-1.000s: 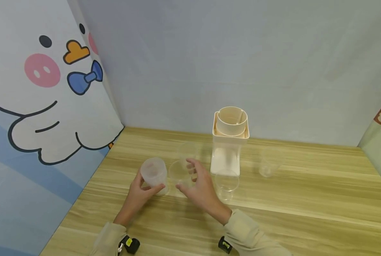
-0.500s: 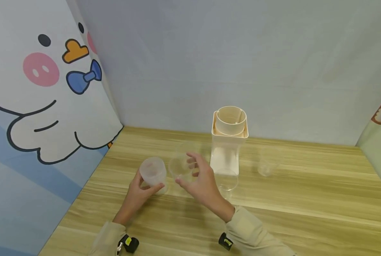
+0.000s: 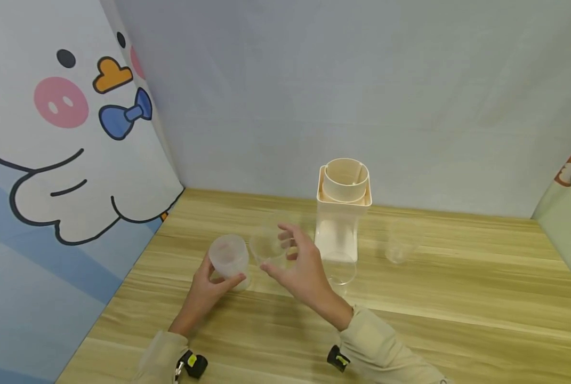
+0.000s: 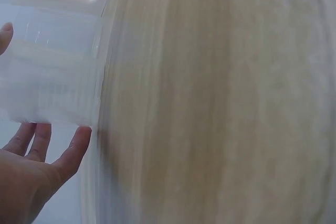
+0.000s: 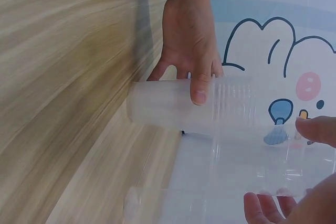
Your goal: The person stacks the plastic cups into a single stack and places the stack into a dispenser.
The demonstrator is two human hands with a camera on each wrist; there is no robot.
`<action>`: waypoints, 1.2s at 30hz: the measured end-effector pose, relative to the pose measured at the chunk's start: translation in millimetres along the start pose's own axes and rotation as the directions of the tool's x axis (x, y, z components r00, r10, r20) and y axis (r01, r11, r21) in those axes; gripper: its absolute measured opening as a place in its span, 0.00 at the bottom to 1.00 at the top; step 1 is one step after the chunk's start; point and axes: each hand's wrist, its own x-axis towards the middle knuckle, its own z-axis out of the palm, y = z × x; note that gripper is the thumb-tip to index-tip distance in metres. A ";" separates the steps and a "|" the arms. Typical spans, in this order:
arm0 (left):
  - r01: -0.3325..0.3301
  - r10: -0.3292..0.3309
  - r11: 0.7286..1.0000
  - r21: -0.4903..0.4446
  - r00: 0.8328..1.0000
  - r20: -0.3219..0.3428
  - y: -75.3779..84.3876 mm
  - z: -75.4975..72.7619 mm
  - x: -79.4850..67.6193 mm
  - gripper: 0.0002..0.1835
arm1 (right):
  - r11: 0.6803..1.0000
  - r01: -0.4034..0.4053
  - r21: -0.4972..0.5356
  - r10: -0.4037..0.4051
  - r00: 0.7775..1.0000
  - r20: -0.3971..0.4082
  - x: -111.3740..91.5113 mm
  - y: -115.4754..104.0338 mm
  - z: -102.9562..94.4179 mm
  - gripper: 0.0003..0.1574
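Head view: to the left of the cream plastic stand (image 3: 335, 232), both hands hold clear drinkware over the worktop (image 3: 458, 298). The left hand (image 3: 207, 288) has its grip, fingers and thumb, round a stack of clear plastic cups (image 3: 230, 261), cups sitting one inside another; the right wrist view shows close ridges near their mouth end, but I cannot count them. The right hand (image 3: 302, 272) grips a single see-through cup (image 3: 268, 245) between thumb and fingers, just beside the stack and nearer the stand; worktop grain shows through its wall. Whether either load touches the worktop I cannot tell.

Just in front of the stand is a transparent cup (image 3: 339, 269), the stand's base visible through its rim. To the stand's right is another cup, a faint clear tumbler (image 3: 399, 242). The stand's square top carries a round cream tube (image 3: 345, 181), mouth up, with a narrow strip along its inner wall.
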 end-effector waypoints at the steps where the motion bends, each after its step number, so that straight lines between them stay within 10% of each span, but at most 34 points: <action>1: -0.001 0.001 1.000 -0.001 1.000 0.000 0.0 0.0 0.0 0.44 | 1.000 0.000 0.005 0.000 1.000 0.000 0.2 -0.8 0.1 0.46; 36: 0.013 -0.013 1.000 -0.007 1.000 -0.008 -2.9 0.0 -0.3 0.44 | 0.998 0.066 0.009 -0.066 0.997 -0.042 12.9 -12.9 6.0 0.45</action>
